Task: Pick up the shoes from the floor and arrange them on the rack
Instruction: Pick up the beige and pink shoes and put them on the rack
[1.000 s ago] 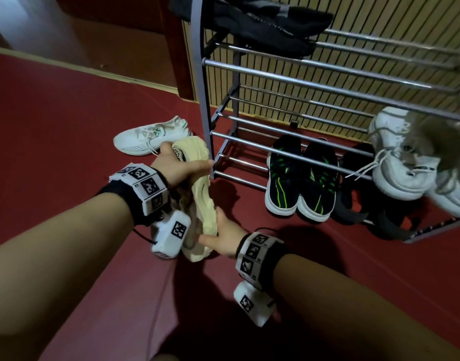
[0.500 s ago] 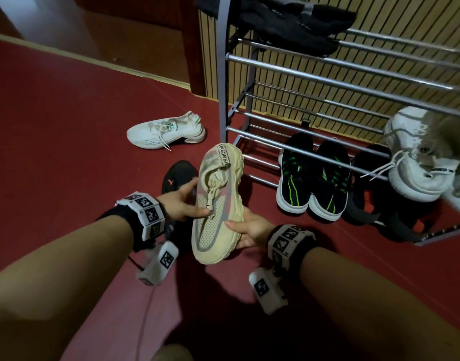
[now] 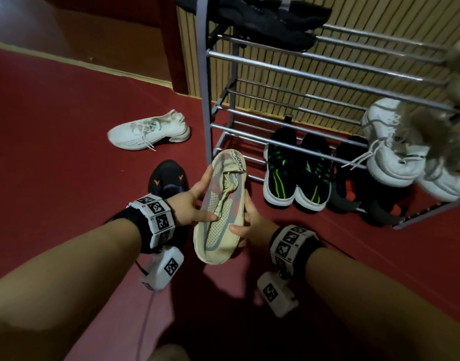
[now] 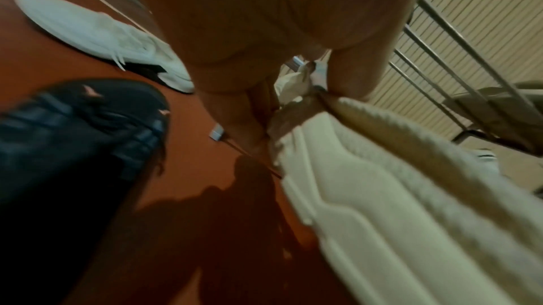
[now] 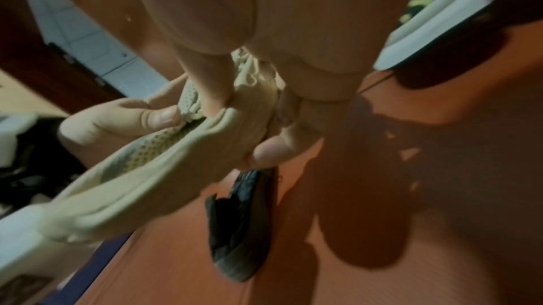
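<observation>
Both hands hold a beige knit shoe (image 3: 219,209) in the air above the red floor, upper facing me, heel toward the rack. My left hand (image 3: 195,201) grips its left side, thumb on the upper. My right hand (image 3: 246,225) grips the right side, thumb on top and fingers under the sole (image 5: 235,124). The shoe's pale ribbed sole (image 4: 396,217) fills the left wrist view. A white sneaker (image 3: 148,131) and a black shoe (image 3: 169,178) lie on the floor to the left. The metal rack (image 3: 288,82) stands just beyond the held shoe.
On the rack's bottom tier sit a black and green pair (image 3: 296,173), dark shoes (image 3: 354,178) and white sneakers (image 3: 395,152). Black shoes (image 3: 270,19) lie on the top tier. The middle tiers' left part holds nothing. A wooden slatted wall (image 3: 380,22) backs the rack.
The beige shoe was turned from on its side to upper facing me, and lifted a little. The black shoe on the floor came into view behind my left hand.
</observation>
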Action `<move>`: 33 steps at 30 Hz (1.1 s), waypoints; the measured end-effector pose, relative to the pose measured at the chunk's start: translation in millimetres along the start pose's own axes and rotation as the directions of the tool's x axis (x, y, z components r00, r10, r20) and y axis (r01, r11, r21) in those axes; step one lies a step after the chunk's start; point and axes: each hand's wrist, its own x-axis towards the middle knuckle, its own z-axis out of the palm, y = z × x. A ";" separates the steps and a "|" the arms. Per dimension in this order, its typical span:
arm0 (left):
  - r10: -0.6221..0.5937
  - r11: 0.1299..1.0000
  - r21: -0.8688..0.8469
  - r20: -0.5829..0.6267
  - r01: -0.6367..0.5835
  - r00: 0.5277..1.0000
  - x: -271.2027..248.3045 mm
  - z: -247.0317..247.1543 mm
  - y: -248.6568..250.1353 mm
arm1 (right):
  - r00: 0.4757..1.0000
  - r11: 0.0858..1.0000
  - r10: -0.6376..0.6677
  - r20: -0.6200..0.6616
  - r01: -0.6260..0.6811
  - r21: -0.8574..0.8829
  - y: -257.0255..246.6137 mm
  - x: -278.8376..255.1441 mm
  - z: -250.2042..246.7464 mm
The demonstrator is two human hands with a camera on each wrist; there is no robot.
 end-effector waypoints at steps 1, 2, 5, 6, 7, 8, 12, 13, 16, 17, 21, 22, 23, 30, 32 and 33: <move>0.015 1.000 0.013 0.020 -0.015 1.000 3.8 3.4 2.3 | 0.999 0.999 -0.037 -0.029 0.037 -0.012 1.1 -4.6 -3.9; 0.023 0.999 0.031 0.045 -0.025 0.999 7.9 6.1 4.5 | 0.997 0.998 -0.052 -0.058 0.051 -0.023 2.3 -9.1 -8.4; 0.037 0.994 0.099 0.121 -0.049 0.992 17.3 16.4 14.3 | 0.993 0.995 0.000 -0.118 -0.012 -0.099 7.1 -24.3 -25.1; 0.038 0.990 0.127 0.153 -0.058 0.987 21.0 21.0 15.9 | 0.990 0.989 0.012 -0.137 -0.032 -0.147 8.9 -30.1 -31.5; 0.039 0.985 0.157 0.178 -0.068 0.983 24.0 26.3 18.9 | 0.989 0.982 0.031 -0.147 -0.057 -0.178 12.4 -35.4 -37.9; 0.039 0.980 0.182 0.195 -0.075 0.980 28.1 32.1 19.8 | 0.988 0.979 0.050 -0.148 -0.078 -0.190 15.4 -41.4 -43.9; 0.075 0.983 0.141 0.300 -0.122 0.951 45.0 59.8 20.0 | 0.982 0.968 0.110 -0.152 -0.141 -0.207 29.2 -67.6 -63.2; 0.088 0.985 0.113 0.313 -0.130 0.946 47.9 67.0 21.1 | 0.981 0.972 0.111 -0.160 -0.141 -0.188 34.2 -73.5 -68.0; 0.098 0.992 0.046 0.325 -0.119 0.941 60.3 88.7 26.3 | 0.968 0.977 0.103 -0.229 -0.142 -0.162 44.2 -91.9 -80.5; 0.102 0.990 0.061 0.325 -0.129 0.940 63.7 97.6 31.1 | 0.960 0.978 0.106 -0.260 -0.148 -0.149 50.4 -97.1 -84.4; 0.169 0.968 0.106 0.397 -0.228 0.902 77.6 133.3 46.5 | 0.923 0.975 0.163 -0.347 -0.204 -0.086 70.6 -129.8 -95.8; 0.161 0.967 0.111 0.438 -0.231 0.884 81.1 141.0 50.0 | 0.910 0.973 0.190 -0.369 -0.225 -0.054 74.3 -139.4 -99.2; 0.142 0.970 0.107 0.476 -0.217 0.868 84.1 149.0 53.6 | 0.894 0.968 0.224 -0.389 -0.250 -0.019 78.0 -149.0 -104.3; 0.144 0.944 0.151 0.610 -0.293 0.779 106.1 189.6 89.1 | 0.775 0.939 0.309 -0.551 -0.340 0.049 79.5 -210.4 -144.2; 0.158 0.941 0.142 0.619 -0.308 0.769 107.8 201.9 99.5 | 0.697 0.947 0.291 -0.655 -0.309 0.093 77.5 -225.0 -152.6; 0.159 0.940 0.140 0.626 -0.311 0.764 107.8 208.2 104.8 | 0.647 0.951 0.276 -0.711 -0.289 0.106 74.0 -233.7 -158.0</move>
